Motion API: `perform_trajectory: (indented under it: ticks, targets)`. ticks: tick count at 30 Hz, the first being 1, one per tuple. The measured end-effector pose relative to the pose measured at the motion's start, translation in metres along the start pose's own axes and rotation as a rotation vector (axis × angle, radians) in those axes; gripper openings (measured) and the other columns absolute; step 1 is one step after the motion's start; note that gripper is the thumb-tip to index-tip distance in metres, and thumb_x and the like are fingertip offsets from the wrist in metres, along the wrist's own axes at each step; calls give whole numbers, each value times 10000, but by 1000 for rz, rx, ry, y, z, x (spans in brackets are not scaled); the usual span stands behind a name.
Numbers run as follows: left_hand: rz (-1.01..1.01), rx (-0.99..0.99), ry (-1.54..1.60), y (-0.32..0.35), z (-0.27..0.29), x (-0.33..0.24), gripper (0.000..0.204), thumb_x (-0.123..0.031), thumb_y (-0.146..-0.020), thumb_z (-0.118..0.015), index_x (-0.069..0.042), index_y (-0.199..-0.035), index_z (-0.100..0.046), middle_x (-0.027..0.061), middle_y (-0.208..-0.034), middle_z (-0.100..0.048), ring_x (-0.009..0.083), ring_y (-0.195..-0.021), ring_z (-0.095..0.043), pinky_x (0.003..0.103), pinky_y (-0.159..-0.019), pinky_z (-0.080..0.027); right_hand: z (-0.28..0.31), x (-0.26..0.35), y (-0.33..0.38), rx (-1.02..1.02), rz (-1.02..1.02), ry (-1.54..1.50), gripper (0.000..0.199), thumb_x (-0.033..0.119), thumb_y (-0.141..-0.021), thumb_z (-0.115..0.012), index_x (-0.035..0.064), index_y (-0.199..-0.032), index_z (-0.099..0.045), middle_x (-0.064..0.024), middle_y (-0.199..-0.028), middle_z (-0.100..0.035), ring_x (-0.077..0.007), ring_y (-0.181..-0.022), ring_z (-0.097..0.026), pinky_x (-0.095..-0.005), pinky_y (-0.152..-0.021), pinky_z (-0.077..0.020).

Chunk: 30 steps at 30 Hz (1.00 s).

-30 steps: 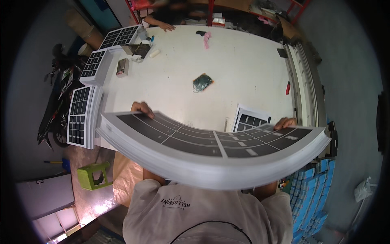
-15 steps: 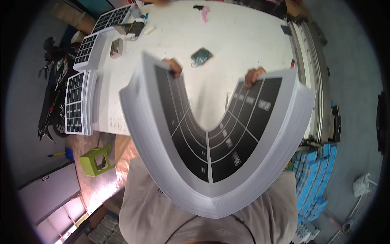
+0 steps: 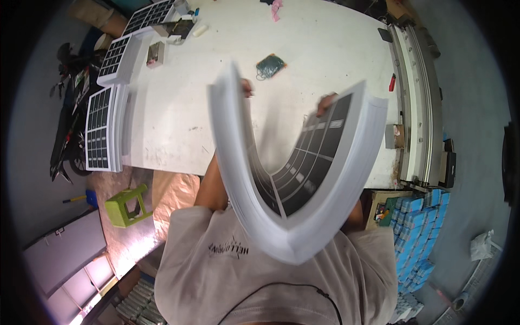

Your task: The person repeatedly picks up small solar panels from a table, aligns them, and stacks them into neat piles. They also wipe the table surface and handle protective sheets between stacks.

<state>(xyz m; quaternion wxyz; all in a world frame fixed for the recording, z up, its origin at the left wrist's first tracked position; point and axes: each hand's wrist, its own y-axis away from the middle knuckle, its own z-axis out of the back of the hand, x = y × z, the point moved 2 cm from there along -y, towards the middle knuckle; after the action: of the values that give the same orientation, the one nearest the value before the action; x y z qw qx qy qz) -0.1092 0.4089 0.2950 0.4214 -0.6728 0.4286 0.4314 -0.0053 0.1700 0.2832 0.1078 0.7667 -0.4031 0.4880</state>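
Observation:
Between my two hands a thick stack of printed sheets [image 3: 319,187] is bent into a deep U, white-edged with black panels on its inner face. My left hand [image 3: 247,88] is closed on the stack's far left edge, mostly hidden behind the paper. On the far right edge, my right hand [image 3: 326,104] grips with its fingers curled over the border. The bottom of the bend hangs close to my shirt, off the near side of the white table [image 3: 168,114]. Motion blurs the left side of the stack.
Several similar printed stacks [image 3: 101,127] line the table's left edge. A dark green packet [image 3: 270,66] lies mid-table, a red cutter [image 3: 392,82] near the metal rail [image 3: 414,108]. A green stool [image 3: 127,207] stands at lower left; blue bundles [image 3: 416,233] are piled at right.
The stack has narrowed and tilted, its left side swinging inward to the right and its right side moving left. Both hands have kept hold. My forearms and shirt show more now.

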Motion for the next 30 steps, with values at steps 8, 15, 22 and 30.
perform_trajectory:
  ticks: [8, 15, 22, 30]
  targets:
    - [35, 1, 22, 7, -4, 4, 530, -483, -1015, -405, 10, -1038, -599, 122, -916, -602, 252, -782, -620, 351, -743, -499, -9, -4, 25, -109, -21, -8, 534, 502, -1000, -464, -7, -911, -603, -119, -826, -611, -254, -772, -615, -385, -760, -520]
    - [74, -46, 19, 13, -7, 24, 593, -527, -1013, -385, 19, -1042, -614, 128, -934, -620, 255, -801, -628, 350, -766, -506, -16, -25, 36, -192, -60, -34, 595, 541, -994, -453, -19, -895, -628, -115, -820, -623, -249, -774, -622, -378, -767, -517]
    - [81, -179, -61, -11, -13, 52, 655, -571, -1011, -366, 27, -1046, -630, 134, -951, -638, 258, -820, -635, 349, -789, -512, -17, -47, 22, -203, -123, -35, 657, 580, -989, -442, -32, -878, -652, -111, -813, -634, -243, -775, -628, -371, -775, -513]
    - [241, -233, 23, -4, 13, 82, 726, -622, -1008, -344, 37, -1050, -647, 141, -972, -658, 261, -842, -643, 348, -815, -519, -16, -80, -5, -484, -230, 69, 728, 626, -983, -429, -47, -859, -680, -107, -806, -648, -238, -777, -636, -363, -783, -509]
